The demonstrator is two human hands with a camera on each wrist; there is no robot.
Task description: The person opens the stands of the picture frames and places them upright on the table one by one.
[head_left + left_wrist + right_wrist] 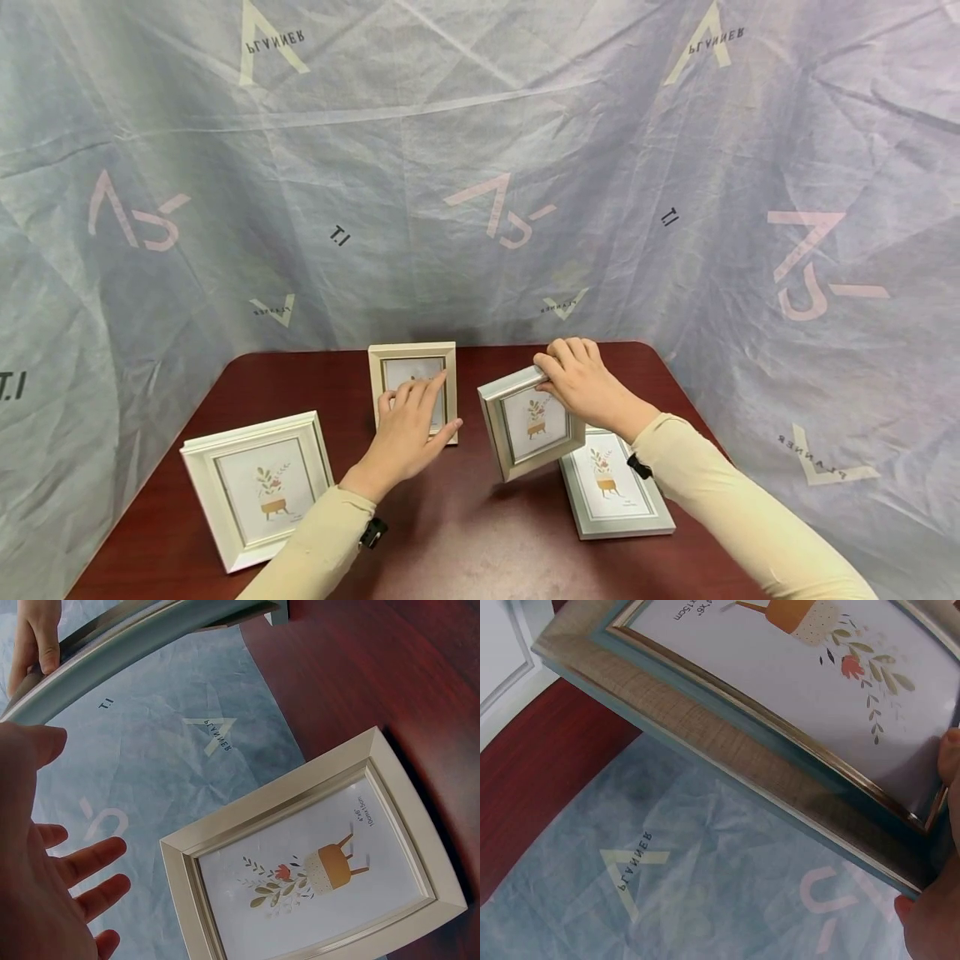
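At two o'clock from the middle of the dark red table (465,533), a silver-edged frame (534,423) is being grasped near its upper right corner by the right hand (588,383) and is being held at a tilt. At eleven o'clock, a cream frame (408,368) is being partly covered, in the head view, by the left hand (405,433); its fingers are being held loose and spread, nothing is being gripped, and in the left wrist view they are being shown apart from that frame. At nine o'clock, a white frame (255,487) is being supported upright, leaning back. At three o'clock, a pale frame (611,496) lying flat is being partly hidden by the grasped one.
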